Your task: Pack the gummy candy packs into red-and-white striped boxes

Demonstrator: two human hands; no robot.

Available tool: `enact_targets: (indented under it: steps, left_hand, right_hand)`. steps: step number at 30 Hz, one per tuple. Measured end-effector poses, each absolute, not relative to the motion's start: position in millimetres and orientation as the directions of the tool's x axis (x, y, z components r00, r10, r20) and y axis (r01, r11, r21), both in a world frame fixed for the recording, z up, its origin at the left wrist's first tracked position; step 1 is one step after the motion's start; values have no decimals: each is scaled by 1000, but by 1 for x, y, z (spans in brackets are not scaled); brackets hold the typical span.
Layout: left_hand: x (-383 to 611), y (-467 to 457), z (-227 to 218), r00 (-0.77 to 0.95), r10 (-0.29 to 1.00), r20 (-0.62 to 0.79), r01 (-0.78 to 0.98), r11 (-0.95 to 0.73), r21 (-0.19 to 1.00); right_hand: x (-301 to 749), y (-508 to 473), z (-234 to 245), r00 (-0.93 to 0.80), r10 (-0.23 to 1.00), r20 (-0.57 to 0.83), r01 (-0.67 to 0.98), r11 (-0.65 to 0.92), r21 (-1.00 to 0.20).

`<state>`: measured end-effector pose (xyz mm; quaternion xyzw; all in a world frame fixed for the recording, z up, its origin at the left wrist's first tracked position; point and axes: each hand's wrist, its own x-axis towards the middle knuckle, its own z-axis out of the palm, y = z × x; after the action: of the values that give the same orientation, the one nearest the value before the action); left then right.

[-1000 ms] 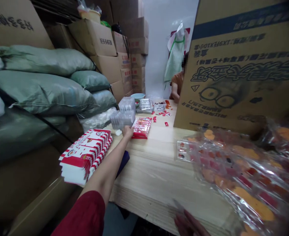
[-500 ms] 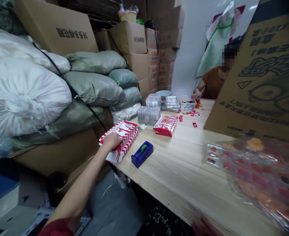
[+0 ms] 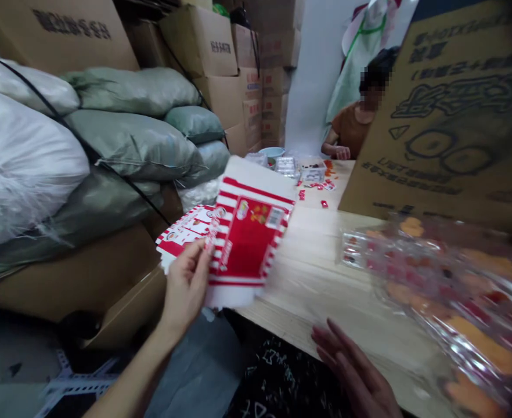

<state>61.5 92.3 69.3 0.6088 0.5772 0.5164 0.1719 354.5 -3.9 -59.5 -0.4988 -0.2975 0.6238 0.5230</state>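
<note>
Left hand [image 3: 186, 284] pinching flat red-and-white carton blank [image 3: 247, 244] by its lower-left edge, lifted above wooden table [image 3: 308, 278] | right hand [image 3: 356, 371] empty, fingers loosely spread at table edge | probably light, thin, bendy, best gripped at edge | carton stack [image 3: 181, 235] behind.

We see our left hand [image 3: 186, 284] raised at about seven o'clock from the middle of the view, its bare forearm running down toward the lower left edge. The wrist bends back a little, the palm faces right, and the fingers [image 3: 197, 261] curl upward, pinched together with the thumb in a firm grip. Our right hand [image 3: 354, 371] lies low at about five o'clock, palm down, fingers spread loose and pointing toward ten o'clock, closed on nothing. The two hands are well apart, left higher than right.
</note>
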Motion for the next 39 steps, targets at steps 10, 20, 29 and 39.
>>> enact_targets:
  steps: [10,20,29,39]
  left_hand:
    - [171,15,-56,189,976,-107,22,105,994]
    - [188,-6,-80,208,964,-164,123,141,982]
    - [174,31,-34,313,853,419,616,-518,594]
    - [157,82,-23,824,534,-189,377,-267,887]
  right_hand:
    - [358,-12,-55,177,922,-343,-520,-209,-828]
    - [354,-38,-69,117,928,-354,-515,-249,-820]
    - [372,-39,-85,-64,979,-195,-205,-204,-957]
    - [378,-26,-93,-235,967,-103,-152,-141,-978]
